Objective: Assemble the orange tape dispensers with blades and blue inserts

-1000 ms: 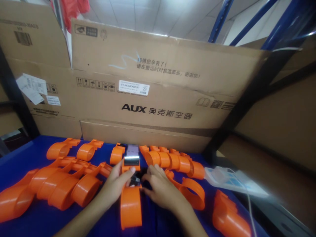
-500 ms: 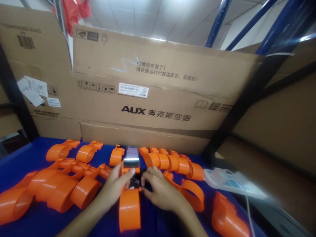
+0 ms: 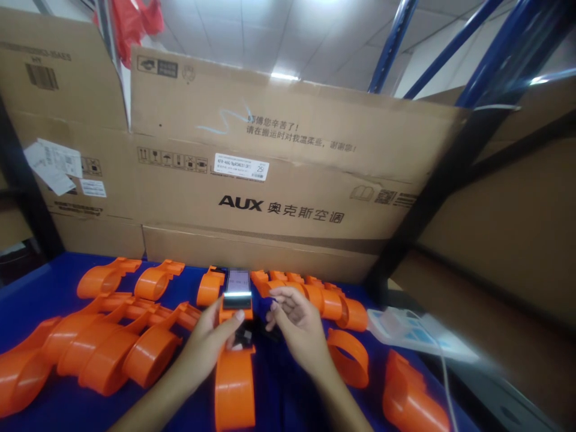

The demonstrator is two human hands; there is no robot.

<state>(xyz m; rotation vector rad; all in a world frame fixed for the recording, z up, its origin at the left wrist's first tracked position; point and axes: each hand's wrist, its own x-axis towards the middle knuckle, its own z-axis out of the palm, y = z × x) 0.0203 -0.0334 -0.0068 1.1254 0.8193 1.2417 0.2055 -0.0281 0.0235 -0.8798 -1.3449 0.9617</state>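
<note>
My left hand (image 3: 207,345) rests on an orange plastic part (image 3: 234,384) that lies on the blue table top (image 3: 36,288). Its thumb presses near a small black piece (image 3: 245,336) at the part's far end. A small screen module (image 3: 237,288) sits on the same part just beyond my thumb. My right hand (image 3: 299,330) hovers a little above the table to the right of the black piece, fingers loosely curled and apart, with nothing visible in them.
Many orange curved plastic parts (image 3: 112,348) lie left, behind (image 3: 315,297) and right (image 3: 414,402) of my hands. Large cardboard boxes (image 3: 279,180) wall off the back. A white plastic packet with a cable (image 3: 414,333) lies at the right. Blue rack posts (image 3: 387,48) rise behind.
My right hand has lifted off the black piece and drawn up and to the right, fingers opening. My left hand stays on the orange part.
</note>
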